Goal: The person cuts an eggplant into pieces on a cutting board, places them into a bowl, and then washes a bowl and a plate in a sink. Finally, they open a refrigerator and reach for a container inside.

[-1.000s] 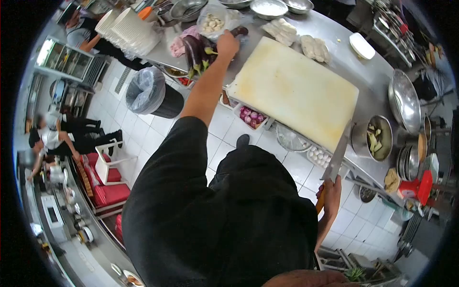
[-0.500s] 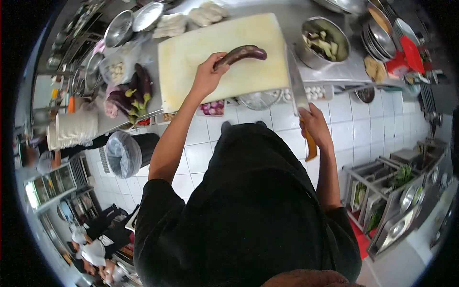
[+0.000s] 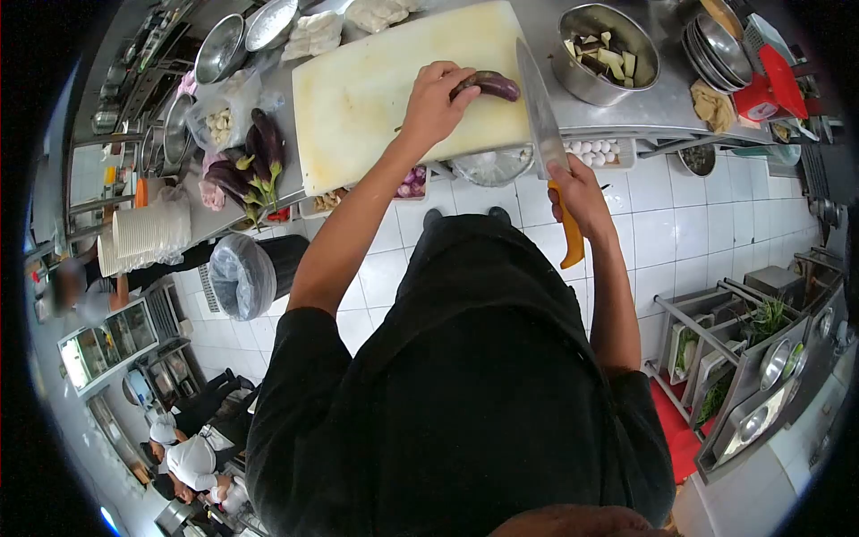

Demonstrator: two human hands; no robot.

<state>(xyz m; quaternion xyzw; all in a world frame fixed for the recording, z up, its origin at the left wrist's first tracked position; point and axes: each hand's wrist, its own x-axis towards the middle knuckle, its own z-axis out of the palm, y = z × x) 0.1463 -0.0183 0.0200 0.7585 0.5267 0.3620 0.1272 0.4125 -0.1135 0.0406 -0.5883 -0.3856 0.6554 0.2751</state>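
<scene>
A dark purple eggplant (image 3: 497, 85) lies on the pale cutting board (image 3: 358, 116), its far end pointing right. My left hand (image 3: 438, 103) is closed around its left part, so that part is hidden. In my right hand (image 3: 580, 192) I grip the yellow handle of a large kitchen knife (image 3: 540, 112). The blade points away from me along the board's right edge, close to the eggplant's tip. Right of the board stands a metal pot (image 3: 607, 85) with cut eggplant pieces in it. Several whole eggplants (image 3: 261, 148) lie left of the board.
Left of the board are a bag of peeled garlic (image 3: 219, 121) and metal bowls (image 3: 221, 49). Stacked bowls (image 3: 716, 54) and a red box (image 3: 774, 89) stand at right. Eggs (image 3: 595, 150) sit below the counter edge. A lined bin (image 3: 242, 277) stands at floor level; other people work at lower left.
My left hand has moved right and away from me with the eggplant, covering more of it. The knife has come up and left, nearer the board's edge.
</scene>
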